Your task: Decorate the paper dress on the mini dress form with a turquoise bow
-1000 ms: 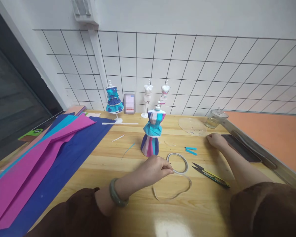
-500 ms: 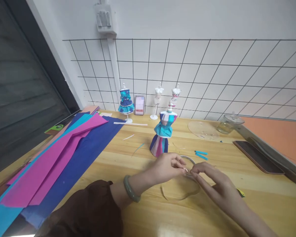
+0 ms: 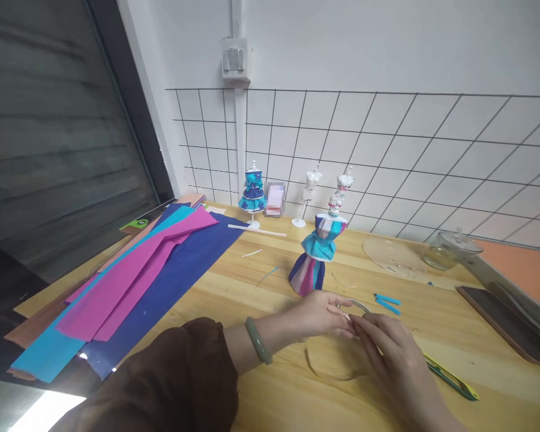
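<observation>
Over the table, my left hand [image 3: 319, 315] and my right hand [image 3: 389, 342] meet with their fingertips almost touching. A small pale scrap [image 3: 345, 315] shows between them, too small to name surely. My right thumb and index finger pinch at it; my left fingers close around its other side. Partly hidden behind the hands is a greyish ring [image 3: 359, 305], perhaps a tape roll. A thin curved strip [image 3: 317, 373] loops below the hands. Just beyond stands a small dress form [image 3: 324, 240] in a blue, pink and turquoise paper-like dress.
Turquoise strips [image 3: 387, 303] and a yellow-green cutter [image 3: 450, 376] lie right. Pink sheets [image 3: 135, 276] lie over a dark blue sheet [image 3: 193, 267] at left. Further back are a dressed form [image 3: 252, 195], a white form [image 3: 312, 186], a glass teapot [image 3: 445, 255] and a dark tray [image 3: 504, 318].
The view has swung left and tilted, so things sit further right and the cutter shows more. My left fingers have shifted around the scrap; both hands stay together.
</observation>
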Motion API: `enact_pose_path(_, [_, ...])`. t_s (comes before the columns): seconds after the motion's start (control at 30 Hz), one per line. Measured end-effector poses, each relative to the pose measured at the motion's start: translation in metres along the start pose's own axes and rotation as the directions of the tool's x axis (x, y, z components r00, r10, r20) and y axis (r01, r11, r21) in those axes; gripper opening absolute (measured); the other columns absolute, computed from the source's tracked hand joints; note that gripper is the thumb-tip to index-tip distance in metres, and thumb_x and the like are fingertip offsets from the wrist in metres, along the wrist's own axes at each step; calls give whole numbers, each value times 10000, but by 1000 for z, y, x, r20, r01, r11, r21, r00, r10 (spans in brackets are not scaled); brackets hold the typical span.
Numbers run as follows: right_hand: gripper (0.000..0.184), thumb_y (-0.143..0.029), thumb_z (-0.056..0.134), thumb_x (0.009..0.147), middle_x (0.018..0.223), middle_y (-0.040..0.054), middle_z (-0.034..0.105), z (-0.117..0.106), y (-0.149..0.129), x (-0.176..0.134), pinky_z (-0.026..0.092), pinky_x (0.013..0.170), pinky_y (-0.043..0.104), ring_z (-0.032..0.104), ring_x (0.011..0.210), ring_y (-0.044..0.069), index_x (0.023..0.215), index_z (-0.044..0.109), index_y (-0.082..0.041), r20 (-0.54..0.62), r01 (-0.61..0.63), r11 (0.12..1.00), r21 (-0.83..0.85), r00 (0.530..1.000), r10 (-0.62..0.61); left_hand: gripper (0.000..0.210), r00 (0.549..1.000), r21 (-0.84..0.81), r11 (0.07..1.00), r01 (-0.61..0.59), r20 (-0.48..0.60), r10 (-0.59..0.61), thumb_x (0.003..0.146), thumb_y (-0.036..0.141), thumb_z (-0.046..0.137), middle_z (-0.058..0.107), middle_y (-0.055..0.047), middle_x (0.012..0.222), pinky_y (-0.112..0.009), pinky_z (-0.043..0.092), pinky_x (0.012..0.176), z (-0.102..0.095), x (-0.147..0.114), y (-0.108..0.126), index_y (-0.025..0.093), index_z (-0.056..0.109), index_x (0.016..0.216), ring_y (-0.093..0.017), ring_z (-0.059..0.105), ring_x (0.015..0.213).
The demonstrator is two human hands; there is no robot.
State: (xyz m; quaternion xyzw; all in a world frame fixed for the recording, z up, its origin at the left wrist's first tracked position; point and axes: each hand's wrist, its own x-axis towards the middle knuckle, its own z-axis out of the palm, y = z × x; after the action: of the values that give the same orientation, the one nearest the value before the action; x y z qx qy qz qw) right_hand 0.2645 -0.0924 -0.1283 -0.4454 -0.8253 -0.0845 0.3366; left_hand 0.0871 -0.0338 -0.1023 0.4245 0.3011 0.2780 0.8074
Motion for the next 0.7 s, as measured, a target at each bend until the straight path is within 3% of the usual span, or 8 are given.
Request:
enact_pose_path(0.1, [273,-199,512,874,944,111,622,2,-1,-3,461,711,387,590,841,234,1138,572,-237,19,39,999,-14,999,-39,472,999,-43,999,31,-33,-32,676,30,643,649,-30,711,-281,529,755,1,0,-2,63,572,1141,-105,646,635])
enact_pose_path(0.3, [208,-277,551,877,890,86,625,7,6,-10,440,710,376,577,817,222,1063,597,-198,-39,63,995,-79,997,-66,582,996,88,993,79,-43,-76,749,0,497,629,-3,693,-215,508,664,9,1,-1,92,447,1321,-64,607,587])
enact_pose_path(0.4, [171,-260,540,882,904,79,628,7,10,-12,434,729,366,580,846,219,1029,602,-198,-57,66,997,-42,996,-68,567,998,79,995,61,-20,-59,769,33,516,621,1,679,-240,506,690,9,3,-2,106,444,1327,-69,602,590])
enact_pose_path(0.53, [135,-230,545,873,870,66,623,3,7,-10,434,724,341,584,825,201,993,604,-207,-101,97,993,65,991,-90,380,999,86,996,9,33,-12,717,317,703,631,-17,704,-307,509,754,4,-4,-7,99,649,1023,-99,611,630])
enact_pose_path(0.63, [95,-218,561,858,810,50,622,0,-2,-6,426,687,324,586,753,182,941,605,-208,-107,177,975,131,981,-164,470,991,186,982,-28,137,3,620,542,719,626,-18,656,-356,506,791,-1,-17,-13,103,672,782,-133,623,650])
enact_pose_path(0.7, [65,-197,576,842,767,36,619,0,-9,-3,414,661,318,580,689,166,902,601,-205,-109,230,960,160,971,-214,482,991,252,965,-71,125,40,617,575,701,612,-4,608,-343,506,777,-2,-29,-16,112,665,745,-131,617,631])
